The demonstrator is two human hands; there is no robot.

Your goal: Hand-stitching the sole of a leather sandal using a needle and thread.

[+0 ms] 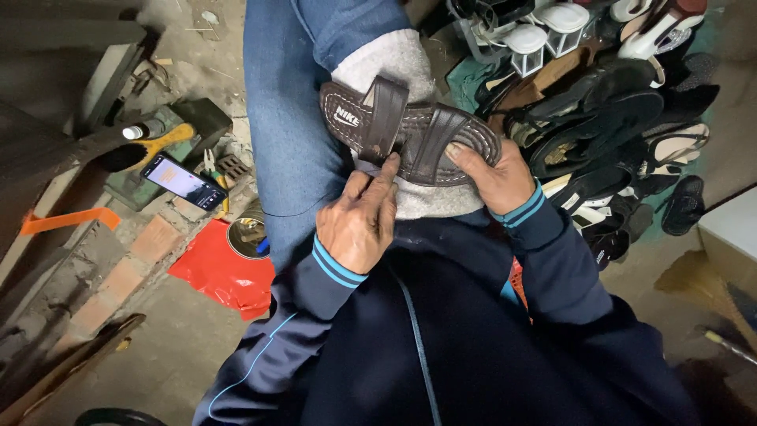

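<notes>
A brown sandal point(410, 130) with two wide straps lies across the person's knee, on a grey cloth point(394, 59) that covers the blue jeans point(288, 118).

The right hand point(493, 175) holds the sandal at its near end. The thumb lies on top by the stitched edge and the fingers curl under the sole, so this hand is closed around the sandal.

The left hand point(361, 221) is just beside the right hand. Its first finger points up and touches the sandal at the foot of the middle strap. The other fingers are bent in loosely. I cannot tell if this hand pinches something small. A thin dark thread point(300, 214) runs from the left hand out over the jeans.

Both arms wear dark blue sleeves with light blue stripes at the cuffs.

Well off to the left of the left hand, a phone point(184, 181) with a lit screen lies on bricks. A brush with a yellow handle point(162, 144) lies a bit past the phone. A round tin point(246, 237) and a red plastic sheet point(225, 272) lie on the floor close to the left arm.

Past the right hand, a big pile of shoes and sandals point(615, 134) lies on the floor. Most are black and some are white.
</notes>
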